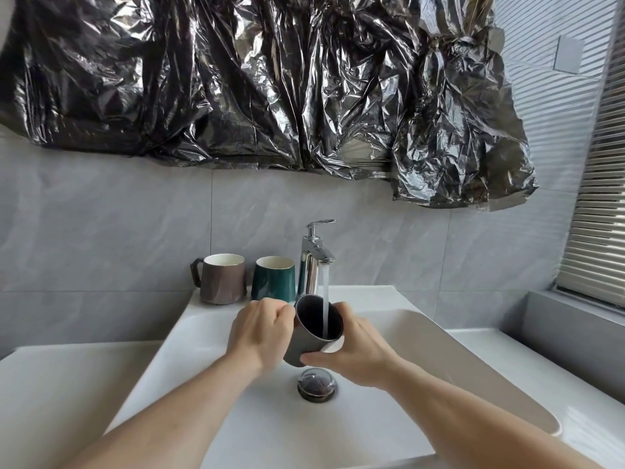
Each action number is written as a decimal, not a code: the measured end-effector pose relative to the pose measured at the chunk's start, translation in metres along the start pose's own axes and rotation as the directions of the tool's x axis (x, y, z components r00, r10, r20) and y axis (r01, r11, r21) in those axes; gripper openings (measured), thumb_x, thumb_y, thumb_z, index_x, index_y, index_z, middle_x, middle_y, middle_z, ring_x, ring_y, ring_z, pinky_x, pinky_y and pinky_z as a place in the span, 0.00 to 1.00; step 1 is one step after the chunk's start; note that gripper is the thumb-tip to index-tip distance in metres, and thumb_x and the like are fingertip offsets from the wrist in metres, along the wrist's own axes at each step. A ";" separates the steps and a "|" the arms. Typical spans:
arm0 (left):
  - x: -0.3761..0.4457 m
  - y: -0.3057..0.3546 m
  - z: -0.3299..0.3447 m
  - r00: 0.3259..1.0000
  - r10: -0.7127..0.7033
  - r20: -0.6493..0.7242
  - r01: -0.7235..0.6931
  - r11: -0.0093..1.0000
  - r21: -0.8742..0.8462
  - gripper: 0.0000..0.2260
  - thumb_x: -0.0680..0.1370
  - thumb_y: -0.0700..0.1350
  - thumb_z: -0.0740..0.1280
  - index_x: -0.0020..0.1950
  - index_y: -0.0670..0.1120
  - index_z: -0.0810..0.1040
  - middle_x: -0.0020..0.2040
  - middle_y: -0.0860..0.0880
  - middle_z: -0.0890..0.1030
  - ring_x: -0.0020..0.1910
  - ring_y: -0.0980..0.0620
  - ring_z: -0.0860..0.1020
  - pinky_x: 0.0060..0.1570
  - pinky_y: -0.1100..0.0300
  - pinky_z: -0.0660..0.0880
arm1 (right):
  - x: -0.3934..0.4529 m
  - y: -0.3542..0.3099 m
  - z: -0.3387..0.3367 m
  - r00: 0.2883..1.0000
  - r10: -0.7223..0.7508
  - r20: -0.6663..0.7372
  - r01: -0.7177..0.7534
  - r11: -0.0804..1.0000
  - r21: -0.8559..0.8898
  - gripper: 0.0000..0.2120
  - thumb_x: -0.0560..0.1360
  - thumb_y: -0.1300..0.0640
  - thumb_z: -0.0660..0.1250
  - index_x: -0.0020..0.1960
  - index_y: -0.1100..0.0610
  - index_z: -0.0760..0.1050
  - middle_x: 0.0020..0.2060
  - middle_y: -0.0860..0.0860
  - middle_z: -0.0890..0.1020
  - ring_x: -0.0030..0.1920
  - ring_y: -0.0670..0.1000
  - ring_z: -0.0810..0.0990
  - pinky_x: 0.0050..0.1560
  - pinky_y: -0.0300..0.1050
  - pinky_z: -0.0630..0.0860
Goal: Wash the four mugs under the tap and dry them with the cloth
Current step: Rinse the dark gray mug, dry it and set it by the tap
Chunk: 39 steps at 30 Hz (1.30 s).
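Two hands hold a grey mug (306,336) tilted under the running tap (314,255) above a white sink (439,350): the left hand (260,330) grips its side, the right hand (351,353) cups its base. A brown mug (223,279) and a green mug (274,279) stand side by side on the sink's back ledge, left of the tap. Grey wall tiles rise behind, crinkled black plastic sheeting (270,79) hangs above, and slatted blinds (598,214) fill the right.

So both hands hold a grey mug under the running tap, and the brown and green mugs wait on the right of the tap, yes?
Not quite. The head view shows the brown mug and green mug left of the tap. Both the left hand and right hand do hold the grey mug under running water.
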State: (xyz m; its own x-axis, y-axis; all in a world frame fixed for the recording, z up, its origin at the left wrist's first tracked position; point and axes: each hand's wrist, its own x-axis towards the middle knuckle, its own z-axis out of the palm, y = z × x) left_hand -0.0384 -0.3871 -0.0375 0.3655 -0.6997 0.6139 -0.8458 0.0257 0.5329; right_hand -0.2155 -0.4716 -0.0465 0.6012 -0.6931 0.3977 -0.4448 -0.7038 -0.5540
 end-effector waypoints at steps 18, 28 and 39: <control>0.004 -0.010 0.006 0.997 -0.074 0.032 0.079 0.982 -0.169 0.16 0.71 0.53 0.54 0.26 0.46 0.63 0.24 0.50 0.67 0.33 0.46 0.64 0.35 0.51 0.61 | -0.006 -0.011 -0.008 0.999 0.024 0.048 -0.024 1.000 0.001 0.29 0.61 0.35 0.80 0.46 0.46 0.65 0.40 0.40 0.78 0.38 0.40 0.74 0.40 0.41 0.71; 0.007 -0.016 0.014 0.938 -0.166 0.305 0.294 0.847 -0.443 0.14 0.70 0.50 0.56 0.25 0.52 0.63 0.26 0.54 0.65 0.37 0.46 0.62 0.42 0.48 0.58 | -0.007 -0.011 -0.015 0.999 0.045 0.016 -0.046 0.997 0.056 0.30 0.59 0.40 0.78 0.53 0.49 0.66 0.46 0.44 0.82 0.48 0.45 0.81 0.47 0.48 0.81; -0.003 -0.002 0.009 0.886 -0.167 0.433 0.331 0.882 -0.336 0.17 0.69 0.51 0.56 0.40 0.41 0.78 0.40 0.50 0.83 0.35 0.50 0.74 0.35 0.60 0.72 | -0.005 -0.006 -0.016 0.998 0.046 -0.039 -0.046 0.999 0.018 0.30 0.59 0.46 0.76 0.53 0.48 0.63 0.49 0.44 0.82 0.49 0.46 0.82 0.50 0.51 0.82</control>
State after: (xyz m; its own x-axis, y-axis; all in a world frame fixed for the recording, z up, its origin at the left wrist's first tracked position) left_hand -0.0411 -0.3919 -0.0455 0.2967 -0.9334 0.2020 -0.4938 0.0311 0.8690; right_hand -0.2268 -0.4665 -0.0335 0.5534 -0.7306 0.4001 -0.4595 -0.6683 -0.5850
